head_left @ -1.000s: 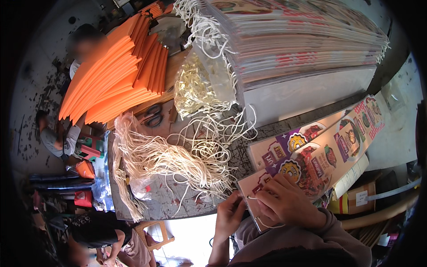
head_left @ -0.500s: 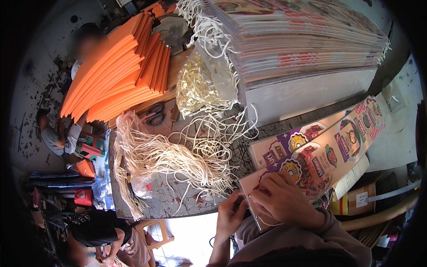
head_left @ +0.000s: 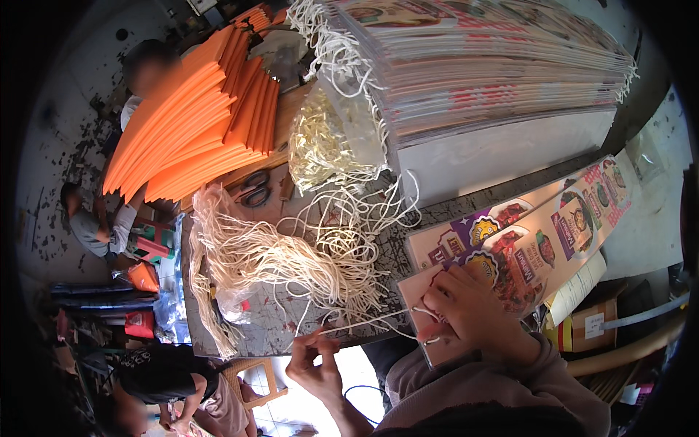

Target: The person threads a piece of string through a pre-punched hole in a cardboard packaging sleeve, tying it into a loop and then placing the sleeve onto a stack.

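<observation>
Left hand: the left hand is below the front edge of the counter; its fingers are pressed together and pinch one end of a white cord.
Right hand: the right hand rests on the near end of a printed card sheet; the fingers are curled and seem to pinch the other end of the cord at the sheet's edge, but the exact grip is partly hidden.
Key relation: the cord runs almost level from the left hand toward the right, to the right hand. The sheet lies to the right of the left hand and its long axis goes from the near end away to the upper right. The right hand is the nearer one to the sheet; it touches it.
Cord: thin, pale, soft twisted string, pulled nearly straight between the two hands.
Sheet: flat, stiff, glossy, long and narrow, with colourful food pictures; another sheet of the same kind lies under it.
Loose cords: a tangled heap of cut cords lies on the counter, left of the sheet.
Behind: a tall stack of printed sheets, a clear bag of cords, black scissors and orange flat sheets.
</observation>
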A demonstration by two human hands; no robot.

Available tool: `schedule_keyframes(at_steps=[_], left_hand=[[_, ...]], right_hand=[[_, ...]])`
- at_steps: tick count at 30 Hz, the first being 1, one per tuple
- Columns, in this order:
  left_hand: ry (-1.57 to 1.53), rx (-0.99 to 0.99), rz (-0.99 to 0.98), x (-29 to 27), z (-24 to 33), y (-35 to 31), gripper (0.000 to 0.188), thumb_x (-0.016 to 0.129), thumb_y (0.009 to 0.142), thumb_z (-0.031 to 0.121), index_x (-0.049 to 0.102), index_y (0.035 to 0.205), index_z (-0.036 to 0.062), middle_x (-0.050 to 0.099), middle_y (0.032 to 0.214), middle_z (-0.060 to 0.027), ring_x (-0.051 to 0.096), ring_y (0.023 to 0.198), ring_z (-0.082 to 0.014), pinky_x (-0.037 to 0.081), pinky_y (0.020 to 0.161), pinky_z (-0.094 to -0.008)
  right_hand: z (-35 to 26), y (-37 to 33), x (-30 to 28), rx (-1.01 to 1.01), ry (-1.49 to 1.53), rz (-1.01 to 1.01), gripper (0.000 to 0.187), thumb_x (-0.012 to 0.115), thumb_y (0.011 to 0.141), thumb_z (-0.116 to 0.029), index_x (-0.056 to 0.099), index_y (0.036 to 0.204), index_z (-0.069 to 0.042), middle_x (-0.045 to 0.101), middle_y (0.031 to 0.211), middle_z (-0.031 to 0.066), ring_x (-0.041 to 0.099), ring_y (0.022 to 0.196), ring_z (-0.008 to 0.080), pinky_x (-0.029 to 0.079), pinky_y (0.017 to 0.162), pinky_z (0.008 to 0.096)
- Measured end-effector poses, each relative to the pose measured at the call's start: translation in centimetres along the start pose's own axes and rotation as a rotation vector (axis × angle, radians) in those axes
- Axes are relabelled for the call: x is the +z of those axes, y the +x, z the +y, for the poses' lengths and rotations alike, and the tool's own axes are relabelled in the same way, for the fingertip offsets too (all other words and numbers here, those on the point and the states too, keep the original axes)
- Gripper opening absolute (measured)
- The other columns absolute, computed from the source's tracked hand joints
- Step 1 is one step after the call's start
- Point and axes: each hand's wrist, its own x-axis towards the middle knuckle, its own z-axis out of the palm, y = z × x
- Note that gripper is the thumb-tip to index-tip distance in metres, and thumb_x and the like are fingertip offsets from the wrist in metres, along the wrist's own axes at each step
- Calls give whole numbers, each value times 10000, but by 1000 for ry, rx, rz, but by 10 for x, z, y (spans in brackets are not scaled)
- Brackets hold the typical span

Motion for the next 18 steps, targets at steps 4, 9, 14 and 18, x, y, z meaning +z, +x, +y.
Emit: schedule_keyframes(at_steps=[4, 9, 14, 18], left_hand=[[-41, 11, 121, -13, -5, 2, 79, 515, 786, -42, 589, 811, -47, 611, 563, -88, 602, 494, -121, 469, 470, -218], [44, 56, 136, -7, 1, 2, 89, 502, 802, -23, 589, 819, -35, 605, 557, -86, 595, 486, -117, 460, 469, -207], [73, 121, 209, -16, -5, 12, 86, 504, 842, -12, 587, 862, -14, 600, 576, -80, 603, 518, -120, 459, 471, -208], [290, 155, 62, -4, 2, 9, 86, 570, 814, -3, 588, 896, -20, 622, 682, -106, 630, 616, -192, 496, 586, -303]], right_hand=[[17, 0, -10, 22, -33, 8, 420, 649, 702, -483, 544, 810, -92, 488, 835, 44, 502, 806, 220, 363, 715, 366], [25, 1, -13, 64, 82, 28, 369, 665, 714, -418, 520, 770, -84, 481, 803, 45, 497, 788, 229, 371, 708, 365], [31, 0, -20, 103, 86, 40, 332, 693, 701, -349, 508, 753, -78, 478, 775, 50, 495, 792, 240, 377, 714, 370], [13, 8, -20, 135, 30, 73, 270, 701, 694, -268, 514, 755, -83, 479, 800, 44, 498, 816, 227, 378, 731, 367]])
